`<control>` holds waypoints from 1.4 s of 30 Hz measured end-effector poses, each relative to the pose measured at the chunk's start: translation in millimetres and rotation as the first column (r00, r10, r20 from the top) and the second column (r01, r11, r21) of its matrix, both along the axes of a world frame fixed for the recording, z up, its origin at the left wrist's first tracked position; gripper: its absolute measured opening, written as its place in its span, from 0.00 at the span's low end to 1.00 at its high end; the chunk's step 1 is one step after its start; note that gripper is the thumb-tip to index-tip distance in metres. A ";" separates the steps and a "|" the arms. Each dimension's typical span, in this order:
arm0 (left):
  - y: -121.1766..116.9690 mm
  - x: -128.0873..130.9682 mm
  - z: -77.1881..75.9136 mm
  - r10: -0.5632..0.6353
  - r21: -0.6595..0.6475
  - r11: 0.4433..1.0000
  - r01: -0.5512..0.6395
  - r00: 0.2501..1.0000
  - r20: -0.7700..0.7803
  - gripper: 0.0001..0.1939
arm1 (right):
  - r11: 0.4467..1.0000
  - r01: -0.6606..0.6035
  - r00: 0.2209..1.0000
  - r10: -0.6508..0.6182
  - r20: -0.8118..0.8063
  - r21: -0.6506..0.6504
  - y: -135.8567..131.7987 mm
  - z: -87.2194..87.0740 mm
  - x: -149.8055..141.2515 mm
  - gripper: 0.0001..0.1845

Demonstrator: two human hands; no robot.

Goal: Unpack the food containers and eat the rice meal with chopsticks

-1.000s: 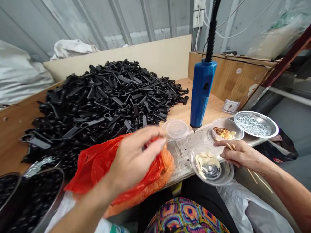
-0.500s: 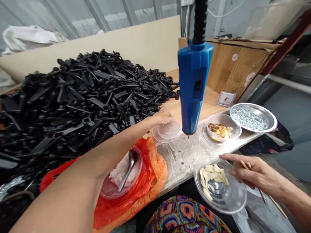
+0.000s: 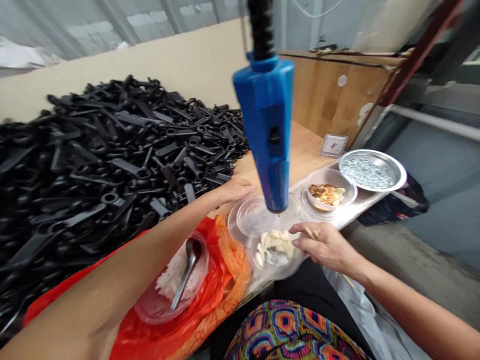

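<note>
Closest in, a multicoloured patterned garment covers the person's lap, and along the bench's near edge lies a crumpled orange-red plastic bag, with a clear plastic tub of white rice on it and a steel spoon standing in the rice. The left hand reaches across all this, lying open and gripping nothing, its fingers at the edge of a round clear plastic lid; whether they touch it is hard to tell. The right hand is curled, pinching thin wooden chopsticks above a clear plastic bowl of pale sliced food at the near edge, just in front of the lid. A blue electric screwdriver hangs on a black flexible hose with its bit just over the lid – not touching it, as far as can be seen. Farther right stand a clear bowl of browned food, a steel dish of small silver screws and a small square clock; farther left, a great heap of black plastic parts rises against a cream board.
</note>
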State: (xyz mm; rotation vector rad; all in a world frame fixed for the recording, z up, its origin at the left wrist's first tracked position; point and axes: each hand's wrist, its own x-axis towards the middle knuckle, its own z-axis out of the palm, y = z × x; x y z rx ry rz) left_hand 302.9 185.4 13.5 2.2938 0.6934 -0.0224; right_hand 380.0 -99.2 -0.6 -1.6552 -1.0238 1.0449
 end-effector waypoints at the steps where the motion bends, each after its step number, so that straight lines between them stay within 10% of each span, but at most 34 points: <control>1: -0.9 -5.0 3.3 -0.017 0.001 1.000 0.017 1.000 0.006 0.14 | 1.000 0.013 0.999 -0.014 0.034 0.026 7.8 -0.2 -3.9 0.20; 7: -3.3 -45.4 32.6 0.087 0.067 0.993 -0.093 0.992 0.093 0.26 | 0.990 -0.071 0.969 0.040 0.245 0.120 15.9 5.9 -5.0 0.22; 12: -41.3 -73.7 73.0 0.146 0.149 0.971 -0.189 0.955 0.258 0.26 | 0.948 0.210 0.910 -0.278 0.306 0.239 -29.4 13.8 28.4 0.20; 21: -99.0 -68.8 98.9 0.017 0.119 0.989 -0.087 0.872 0.490 0.30 | 0.916 0.258 0.818 -0.376 0.434 0.307 -54.0 24.5 54.3 0.17; 28: -112.9 -41.1 144.9 0.040 -0.047 0.999 -0.012 0.745 0.666 0.32 | 0.936 0.179 0.816 -0.314 0.485 0.304 -50.7 38.2 55.1 0.16; 38: -131.6 54.3 211.4 0.029 0.020 0.998 -0.053 0.784 0.621 0.24 | 0.899 0.349 0.806 -0.431 0.404 0.263 -125.1 13.5 102.6 0.20; 42: -125.8 104.0 243.1 -0.079 0.136 0.989 -0.060 0.560 0.824 0.15 | 0.852 0.470 0.756 -0.523 0.394 0.229 -156.6 1.2 116.5 0.24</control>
